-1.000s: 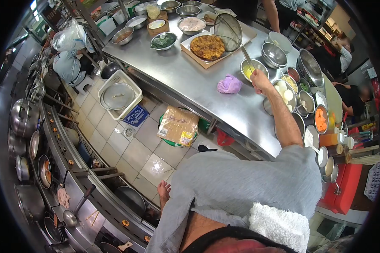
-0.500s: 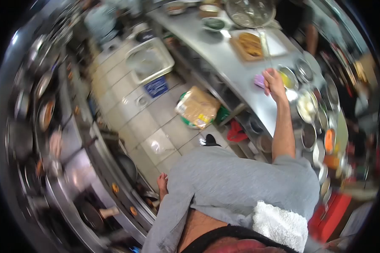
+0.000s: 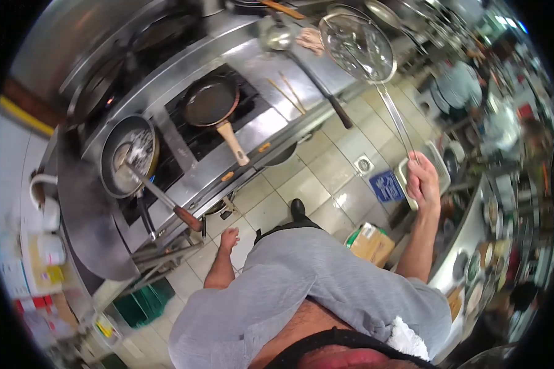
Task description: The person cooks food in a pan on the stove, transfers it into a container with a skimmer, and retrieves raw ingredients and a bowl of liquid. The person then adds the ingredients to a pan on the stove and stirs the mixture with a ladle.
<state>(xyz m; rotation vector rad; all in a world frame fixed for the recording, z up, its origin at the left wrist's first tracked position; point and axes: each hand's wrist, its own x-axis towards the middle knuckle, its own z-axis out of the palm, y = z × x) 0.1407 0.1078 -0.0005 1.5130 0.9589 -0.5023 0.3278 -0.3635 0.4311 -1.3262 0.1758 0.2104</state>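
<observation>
My right hand (image 3: 423, 178) is wrapped round the long handle of a wire mesh strainer (image 3: 358, 48), whose round basket is raised toward the stove's far end. Low over the tiled floor, my left hand (image 3: 229, 238) hangs with its fingers loosely apart and nothing in it. Nearest to that hand is a dark pan (image 3: 129, 157) on the stove, with a wooden-handled ladle (image 3: 163, 195) resting in white contents. Beside it a small black frying pan (image 3: 210, 101) with a pale wooden handle sits on a burner.
A long ladle (image 3: 314, 80) and wooden chopsticks (image 3: 287, 92) lie on the stove's steel edge. On the floor are a white crate (image 3: 444, 163), a blue box (image 3: 386, 186) and a cardboard piece (image 3: 370, 244). The steel counter (image 3: 458, 243) with bowls is right; another person (image 3: 458, 86) is upper right.
The view has swung from the counter to the stove. The strainer has moved away from the counter in my right hand. My left hand is still free.
</observation>
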